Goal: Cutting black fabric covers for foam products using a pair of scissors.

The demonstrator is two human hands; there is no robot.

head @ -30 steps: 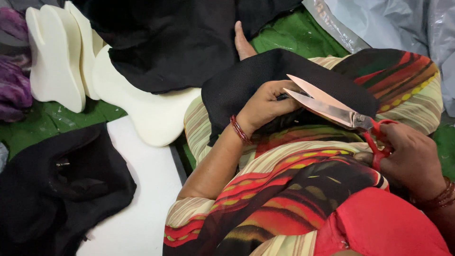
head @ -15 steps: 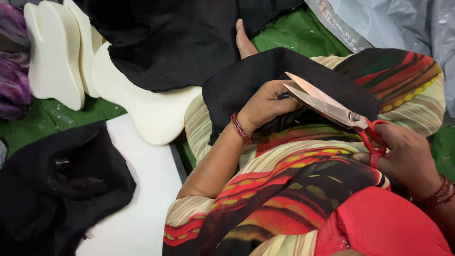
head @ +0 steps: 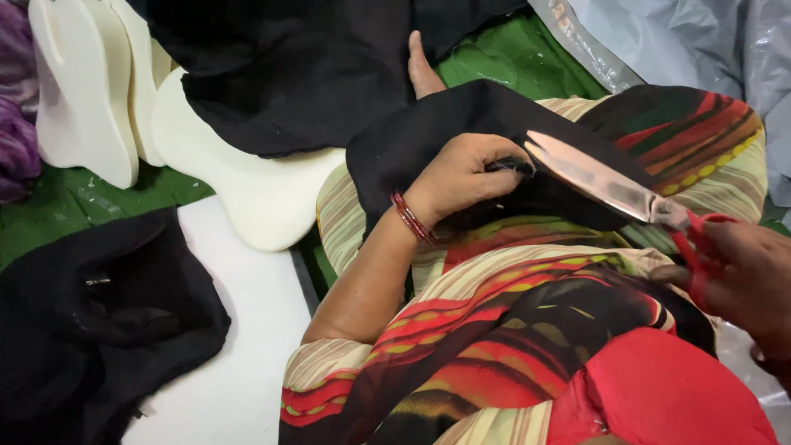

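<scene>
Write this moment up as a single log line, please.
left hand: pinching black fabric on lap | right hand: holding red-handled scissors, blades at fabric edge | nearby: cream foam pieces

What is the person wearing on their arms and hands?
The left hand is bare, with no glove. A stack of thin red bangles circles that wrist, and the forearm has no sleeve. The right hand is bare too; its wrist is at the picture's edge, so I cannot tell what is on it.
</scene>
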